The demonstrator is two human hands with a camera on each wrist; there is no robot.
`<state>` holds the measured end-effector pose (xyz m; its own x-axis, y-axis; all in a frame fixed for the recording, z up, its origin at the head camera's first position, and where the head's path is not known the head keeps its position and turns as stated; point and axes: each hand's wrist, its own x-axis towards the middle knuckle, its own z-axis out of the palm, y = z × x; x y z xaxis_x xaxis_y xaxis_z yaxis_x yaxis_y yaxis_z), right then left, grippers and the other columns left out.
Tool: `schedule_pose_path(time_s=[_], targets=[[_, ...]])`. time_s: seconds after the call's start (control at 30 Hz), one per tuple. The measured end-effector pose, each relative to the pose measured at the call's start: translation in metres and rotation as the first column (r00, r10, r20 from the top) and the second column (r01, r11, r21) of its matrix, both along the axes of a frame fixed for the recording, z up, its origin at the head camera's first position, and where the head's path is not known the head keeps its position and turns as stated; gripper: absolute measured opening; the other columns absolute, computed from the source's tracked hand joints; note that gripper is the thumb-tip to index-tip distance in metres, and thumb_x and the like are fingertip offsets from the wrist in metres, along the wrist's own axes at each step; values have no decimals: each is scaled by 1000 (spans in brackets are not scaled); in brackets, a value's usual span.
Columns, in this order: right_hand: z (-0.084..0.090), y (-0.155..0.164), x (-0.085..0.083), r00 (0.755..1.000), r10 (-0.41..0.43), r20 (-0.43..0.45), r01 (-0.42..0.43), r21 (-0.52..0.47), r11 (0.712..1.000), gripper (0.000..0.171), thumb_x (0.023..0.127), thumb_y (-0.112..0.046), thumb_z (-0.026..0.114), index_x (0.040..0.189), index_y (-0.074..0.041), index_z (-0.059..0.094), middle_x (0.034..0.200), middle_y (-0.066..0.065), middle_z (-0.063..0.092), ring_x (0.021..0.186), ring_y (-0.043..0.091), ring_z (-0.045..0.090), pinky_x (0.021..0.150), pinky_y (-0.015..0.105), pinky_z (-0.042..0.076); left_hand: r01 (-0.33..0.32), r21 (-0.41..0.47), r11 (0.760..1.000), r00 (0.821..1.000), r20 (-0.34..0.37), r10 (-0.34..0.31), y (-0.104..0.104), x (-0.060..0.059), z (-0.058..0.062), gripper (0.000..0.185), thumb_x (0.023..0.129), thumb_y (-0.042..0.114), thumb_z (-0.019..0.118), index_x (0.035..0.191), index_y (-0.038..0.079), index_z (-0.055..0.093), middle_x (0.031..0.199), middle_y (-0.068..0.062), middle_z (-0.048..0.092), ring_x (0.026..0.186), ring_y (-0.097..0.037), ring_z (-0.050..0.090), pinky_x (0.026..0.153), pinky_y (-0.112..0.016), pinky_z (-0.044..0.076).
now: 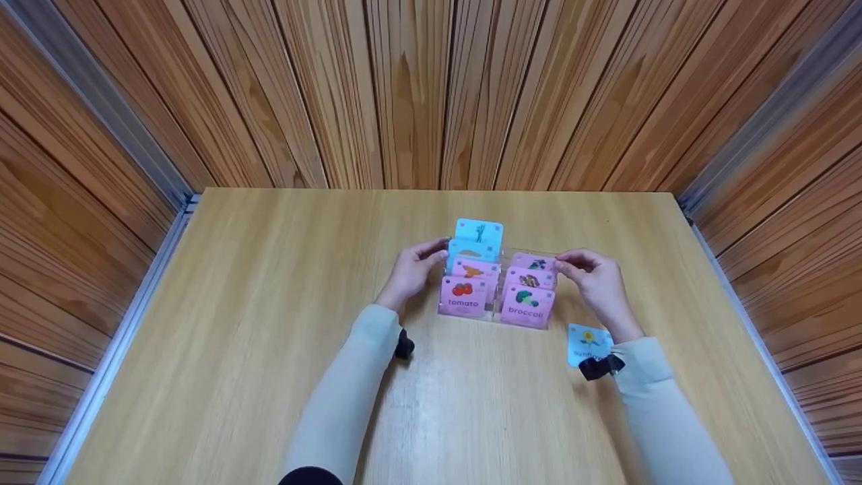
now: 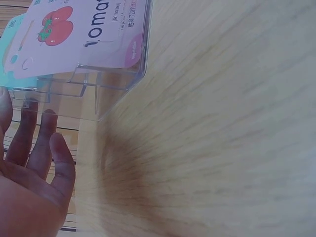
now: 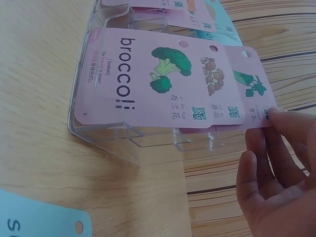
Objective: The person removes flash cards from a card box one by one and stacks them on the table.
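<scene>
Clear card holder, centre of frame on wooden surface, filled with picture cards. Left hand touching left side, fingers relaxed; right hand pinching rear pink card. Blue card at lower right.

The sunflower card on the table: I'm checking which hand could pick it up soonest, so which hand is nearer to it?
Right. The sunflower card lies just by the right wrist, with the right hand at the clear card holder beyond it. The left hand is on the holder's far side.
</scene>
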<state>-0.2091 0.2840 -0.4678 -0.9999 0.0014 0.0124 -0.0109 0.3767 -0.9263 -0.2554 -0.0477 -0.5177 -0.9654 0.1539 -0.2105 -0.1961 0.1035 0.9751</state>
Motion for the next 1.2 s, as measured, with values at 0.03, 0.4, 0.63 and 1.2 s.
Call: schedule_pose_path(time_s=[0.03,0.4,0.63,1.2], targets=[[0,0,0,1000,-2,-1,2,1,1000,32,96,-28,68,116,-4,68,113,9,64,103,22,56,86,25,48,1,3,1000,1000,0,-1,0,0,0,40,99,32,62,139,32,59,140,15,56,141,-18,39,114,-46,31],[4,3,0,997,-28,-69,29,23,999,31,96,-26,69,113,-1,68,109,10,66,97,20,58,81,28,50,17,6,1000,997,-77,-16,-1,-1,-5,41,101,24,60,142,21,57,139,11,58,138,-18,42,113,-43,34],[14,4,1,997,-41,-67,44,45,998,33,97,-27,66,116,0,68,111,10,65,98,18,59,80,21,50,20,9,1000,994,-105,-19,-2,-1,-5,39,101,24,60,140,24,59,139,11,58,137,-17,44,113,-42,34],[25,15,10,997,-37,-74,40,34,999,36,97,-29,66,118,1,66,111,8,65,100,18,58,81,23,50,24,24,999,998,-62,-23,-2,-2,-5,37,100,29,61,136,32,60,139,13,57,137,-16,43,114,-44,33]])
